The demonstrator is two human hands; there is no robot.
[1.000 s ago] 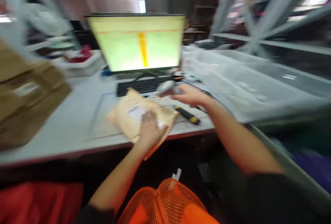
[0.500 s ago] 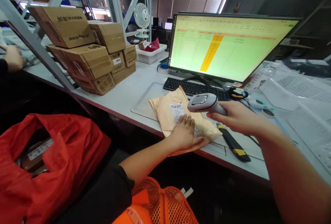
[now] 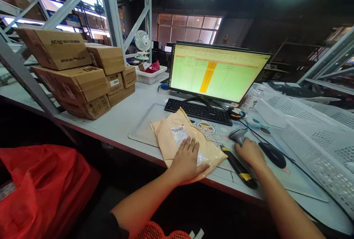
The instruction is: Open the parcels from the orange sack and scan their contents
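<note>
At desk edge (image 3: 110, 141) — L hand (image 3: 188, 160) open, flat on poly mailer (image 3: 168, 139), R hand (image 3: 249, 153) on barcode scanner (image 3: 238, 134), grip unclear — mailer could slip off edge if pressure eases.

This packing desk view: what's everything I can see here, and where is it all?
desk: one, white with a red front edge, across the view
cardboard boxes: about seven, brown, stacked at the desk's left
monitor: one, black, showing a green spreadsheet, at the back of the desk
keyboard: one, black, below the monitor
padded mailer: one, peach, labelled, at the desk's front
barcode scanner: one, grey, right of the mailer
utility knife: one, black and yellow, near the front edge
mouse: one, black, right of the scanner
perforated crate: one, white, at the far right
plastic bag: one, red, lower left
left hand: one, flat on the mailer
right hand: one, on the scanner's handle
</note>
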